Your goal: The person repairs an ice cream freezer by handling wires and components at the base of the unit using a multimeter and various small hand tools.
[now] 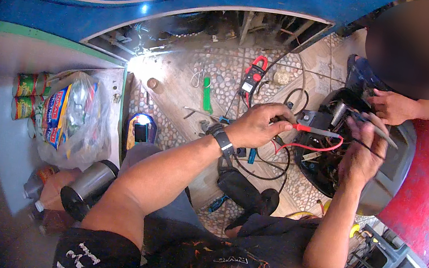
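Note:
My left hand [265, 124] is closed, its fingertips pinching a red test probe [308, 129]. The probe points right, and its red lead [302, 146] loops beneath. Beneath both hands lies an opened machine with a dark casing [310, 173], wires and metal parts inside. My right hand [361, 160] is at its right side, fingers curled round something dark I cannot make out. A slim grey pointed piece [385, 134] shows beside those fingers; whether I hold it is unclear. A red and black clamp meter [251, 81] lies on the floor beyond my left hand.
Another person's hand [395, 108] rests at the machine's far right edge. Near my left wrist lie a blue-handled screwdriver [224, 120] and a green tool [207, 96]. A bright lamp [144, 66] glares at the back left. A plastic bag [87, 119] and steel tumbler [91, 184] stand left.

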Demonstrator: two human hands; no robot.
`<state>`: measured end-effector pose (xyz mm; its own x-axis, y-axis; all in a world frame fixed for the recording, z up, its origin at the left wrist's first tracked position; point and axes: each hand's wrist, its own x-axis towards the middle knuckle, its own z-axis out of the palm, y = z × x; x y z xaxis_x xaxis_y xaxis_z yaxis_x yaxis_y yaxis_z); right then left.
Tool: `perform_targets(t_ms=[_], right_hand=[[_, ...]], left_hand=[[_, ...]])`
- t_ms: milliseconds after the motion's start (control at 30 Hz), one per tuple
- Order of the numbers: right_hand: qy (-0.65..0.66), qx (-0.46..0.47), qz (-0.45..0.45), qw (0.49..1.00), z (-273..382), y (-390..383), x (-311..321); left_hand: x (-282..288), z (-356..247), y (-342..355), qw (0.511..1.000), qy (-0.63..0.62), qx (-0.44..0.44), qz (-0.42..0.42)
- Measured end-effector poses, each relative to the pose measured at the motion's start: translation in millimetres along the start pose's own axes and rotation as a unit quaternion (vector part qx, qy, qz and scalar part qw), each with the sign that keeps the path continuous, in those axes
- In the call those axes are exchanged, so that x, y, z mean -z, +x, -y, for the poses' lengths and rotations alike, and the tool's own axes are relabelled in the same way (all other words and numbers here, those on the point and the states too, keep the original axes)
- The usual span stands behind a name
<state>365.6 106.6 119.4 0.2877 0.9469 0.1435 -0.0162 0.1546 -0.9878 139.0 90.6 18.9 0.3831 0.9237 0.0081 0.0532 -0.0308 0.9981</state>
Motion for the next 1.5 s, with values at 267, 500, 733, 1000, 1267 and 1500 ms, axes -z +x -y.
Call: perform_targets(t_ms=[267,500,733,1000,1267,1500], right_hand=[[-0.353,0.184,0.381,0.834,26,-55,-48],[-0.303,0.148,0.347,0.875,8,-51,-45],[-0.294,0.132,0.334,0.886,2,-53,-46],[-0.292,0.139,0.337,0.884,-1,-54,-48],[-0.305,0.136,0.353,0.874,-4,-56,-47],[-0.304,0.161,0.360,0.868,-5,-53,-47]], left_hand=[[-7,9,-3,0.998,0.045,-0.034,-0.018],[-11,8,-3,0.999,0.025,-0.011,-0.029],[-11,7,-4,0.999,0.018,0.019,-0.029],[-14,10,-4,0.996,0.046,-0.037,-0.067],[-15,6,-6,0.996,0.071,-0.005,-0.053],[-18,6,-8,0.994,0.094,0.012,-0.060]])
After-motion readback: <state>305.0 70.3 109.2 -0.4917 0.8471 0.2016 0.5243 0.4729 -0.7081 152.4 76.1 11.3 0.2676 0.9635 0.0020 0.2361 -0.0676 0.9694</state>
